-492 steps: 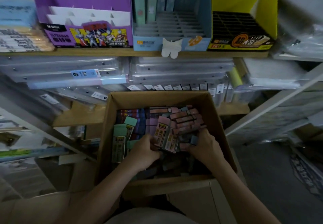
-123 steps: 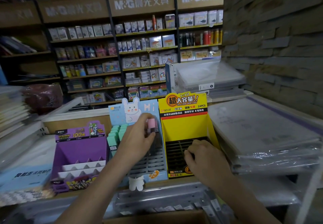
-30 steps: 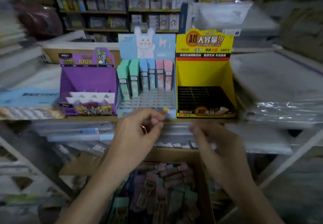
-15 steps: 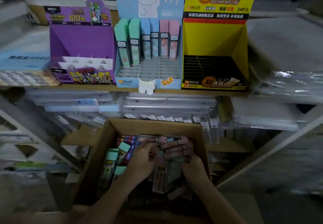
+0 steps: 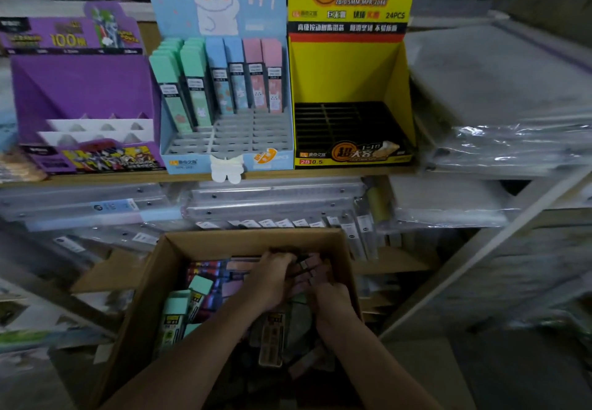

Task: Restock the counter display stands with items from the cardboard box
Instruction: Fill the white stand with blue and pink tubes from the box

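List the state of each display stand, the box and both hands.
purple stand: no items visible in its slots
blue stand: back rows hold upright cases, front slots empty
yellow stand: slots empty
cardboard box: open, holding loose cases
left hand: in the box, grip unclear
right hand: in the box, grip unclear
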Demonstrator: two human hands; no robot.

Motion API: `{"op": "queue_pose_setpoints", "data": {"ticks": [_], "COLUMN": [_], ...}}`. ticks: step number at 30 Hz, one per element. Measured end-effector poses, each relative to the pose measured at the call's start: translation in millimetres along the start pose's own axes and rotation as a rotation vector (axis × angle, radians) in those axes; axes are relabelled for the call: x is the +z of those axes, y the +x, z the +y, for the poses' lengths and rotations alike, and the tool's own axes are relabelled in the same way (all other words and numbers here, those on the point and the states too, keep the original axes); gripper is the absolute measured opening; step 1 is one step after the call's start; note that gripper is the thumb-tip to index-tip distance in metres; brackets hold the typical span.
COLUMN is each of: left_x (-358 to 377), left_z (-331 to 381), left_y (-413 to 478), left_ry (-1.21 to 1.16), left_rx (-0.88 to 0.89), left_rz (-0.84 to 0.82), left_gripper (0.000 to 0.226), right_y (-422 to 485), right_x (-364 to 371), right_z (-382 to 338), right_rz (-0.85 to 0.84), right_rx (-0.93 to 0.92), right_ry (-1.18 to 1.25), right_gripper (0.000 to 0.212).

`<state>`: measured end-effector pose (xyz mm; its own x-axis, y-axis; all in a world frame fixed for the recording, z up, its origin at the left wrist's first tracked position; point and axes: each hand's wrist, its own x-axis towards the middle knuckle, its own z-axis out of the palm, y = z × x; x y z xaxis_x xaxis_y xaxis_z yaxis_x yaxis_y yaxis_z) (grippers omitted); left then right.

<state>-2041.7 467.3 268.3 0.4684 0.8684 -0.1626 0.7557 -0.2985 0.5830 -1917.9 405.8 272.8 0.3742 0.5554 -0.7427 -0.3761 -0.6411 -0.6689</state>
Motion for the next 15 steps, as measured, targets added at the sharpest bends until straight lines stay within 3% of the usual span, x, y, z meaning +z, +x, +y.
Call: {"op": "queue_pose_setpoints", "data": {"ticks": [11, 15], "left_x": [2.5, 1.8], "left_z": [-6.9, -7.8], "left_y": [0.3, -0.6], "left_ry": [-0.09, -0.142], "left_rx": [-0.188, -0.176], "left_rz": [-0.095, -0.114], "left_gripper": [0.027, 0.02], "right_y": [8.5, 7.6], "right_x": [5.7, 9.1], "right_z": [-3.1, -7.0], "right_rz": [-0.103, -0.155], "right_rx": [0.015, 0.01], "right_ry": [0.098, 0.072], "right_gripper": [0.015, 0.017]}}
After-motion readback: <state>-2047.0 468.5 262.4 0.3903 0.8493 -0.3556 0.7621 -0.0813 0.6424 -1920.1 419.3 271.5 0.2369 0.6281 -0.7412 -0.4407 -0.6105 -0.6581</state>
